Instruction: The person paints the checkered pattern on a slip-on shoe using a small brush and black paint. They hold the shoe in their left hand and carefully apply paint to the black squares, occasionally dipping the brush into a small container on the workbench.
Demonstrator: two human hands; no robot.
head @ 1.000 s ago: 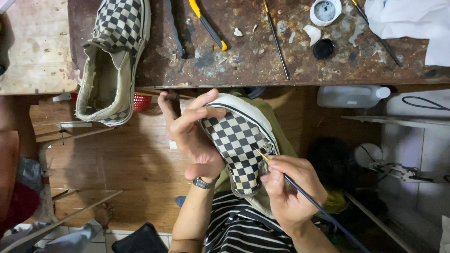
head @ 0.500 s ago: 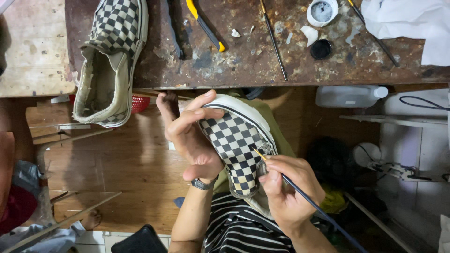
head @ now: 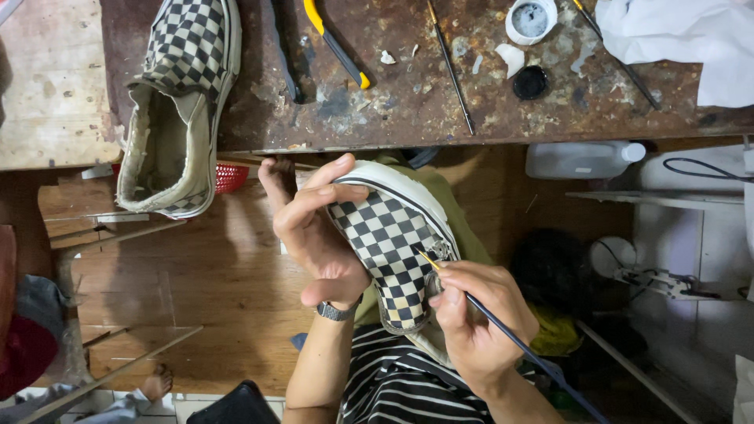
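Head view. The left hand [head: 314, 235] cradles a checkered shoe [head: 389, 251] over the lap, below the bench edge: palm against the shoe's side, fingers curled over the white toe rim, thumb hidden behind. The hold is firm but not a fist; the fingers are spread along the toe. A watch [head: 336, 312] sits on this wrist.

The right hand [head: 475, 322] pinches a thin brush [head: 503, 334] pen-fashion, thumb and forefinger closed on the dark shaft near its pale front end. The brush tip touches the checkered upper near the shoe's opening. The remaining fingers are folded, resting at the shoe's collar.

The shoe points toe-up toward the bench, tilted, its upper facing the camera.

On the bench [head: 393, 110] lie a second shoe [head: 181, 102], overhanging the front edge with its heel, yellow-handled pliers [head: 338, 47], a spare brush [head: 450, 67], a small white pot [head: 531, 20], a black lid [head: 531, 82] and a white cloth [head: 683, 39]. A white jug [head: 581, 159] lies on its side under the bench.
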